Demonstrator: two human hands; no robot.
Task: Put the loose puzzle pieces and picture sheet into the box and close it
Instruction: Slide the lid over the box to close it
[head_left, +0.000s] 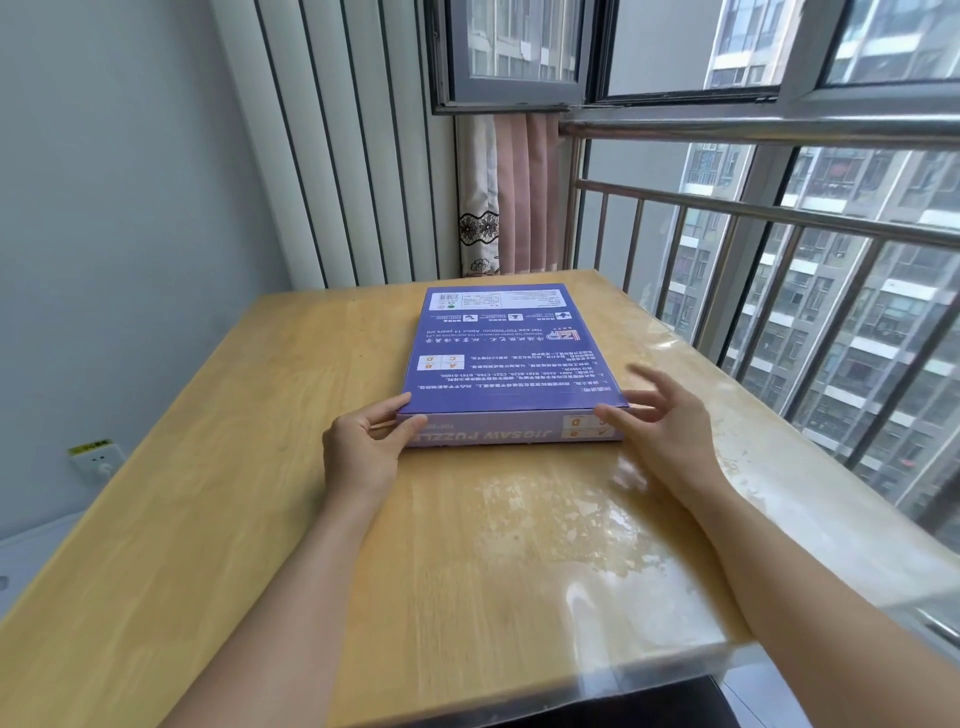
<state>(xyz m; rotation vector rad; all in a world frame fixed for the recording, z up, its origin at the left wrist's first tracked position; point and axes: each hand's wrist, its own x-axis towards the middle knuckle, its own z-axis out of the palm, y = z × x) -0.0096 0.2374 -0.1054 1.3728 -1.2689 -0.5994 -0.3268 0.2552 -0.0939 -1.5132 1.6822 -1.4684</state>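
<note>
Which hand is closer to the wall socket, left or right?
Left. The left hand grips the near left corner of the box, on the side of the table where the socket sits on the wall. The right hand is at the box's near right corner, farther away.

Near the left grip (363, 447): bare desk (218, 467) runs left and toward the person.
Near the right grip (654, 421): a strip of desk, then its right edge and the railing (779, 249) past it.
Between the grips: the box (511, 348) lies flat and closed, filling the gap.
Beyond the box: a short stretch of desk, then curtain (511, 208) and wall panels (353, 156).
Above the box: open air.
</note>
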